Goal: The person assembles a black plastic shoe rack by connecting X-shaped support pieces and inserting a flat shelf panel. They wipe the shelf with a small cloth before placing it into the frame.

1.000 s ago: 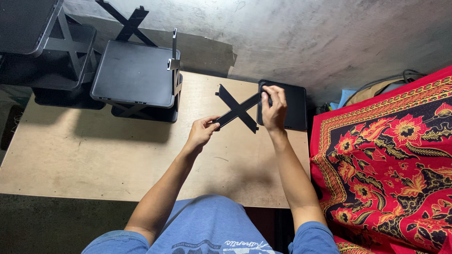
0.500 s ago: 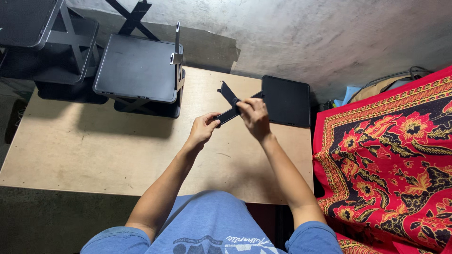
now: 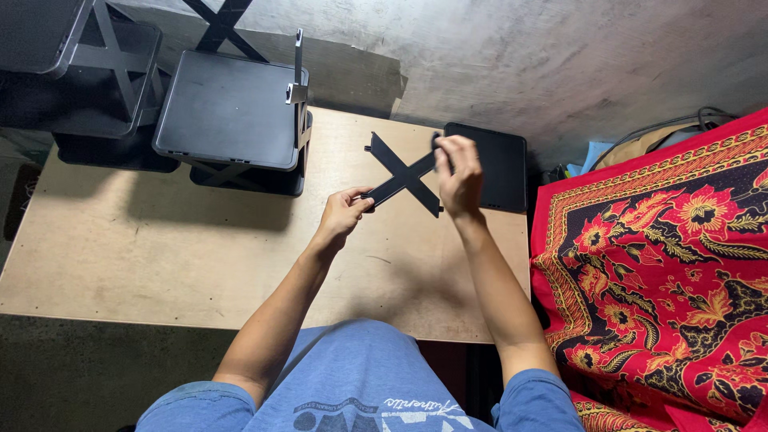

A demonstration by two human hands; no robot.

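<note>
Two bare hands hold a flat black cross-shaped brace (image 3: 402, 174) just above the light wooden surface (image 3: 160, 256). The left hand (image 3: 342, 218) has its fingers closed on the lower left tip of the cross. The right hand (image 3: 458, 174) has its fingers wrapped around the upper right arm of the cross, near its end. The brace lies roughly flat and level between the hands, with its other two tips free: one points up and left, the other down and right beside the right wrist.

Just behind the right hand, a flat black rectangular panel (image 3: 500, 164) lies at the far right corner of the surface, and the hand partly covers its left edge. At the far left, a black shelf unit (image 3: 228, 112) rests on the surface, with a flat top panel, a grey post (image 3: 298, 68) along its right side and a cross brace showing beneath. More black shelving (image 3: 72, 80) of the same kind stands beside it, further left, and runs out of view.

To the right of the surface lies a red cloth (image 3: 664, 256) with a flower pattern. A bare grey concrete floor (image 3: 560, 64) stretches beyond the far edge. The person wears blue shorts (image 3: 352, 376).
</note>
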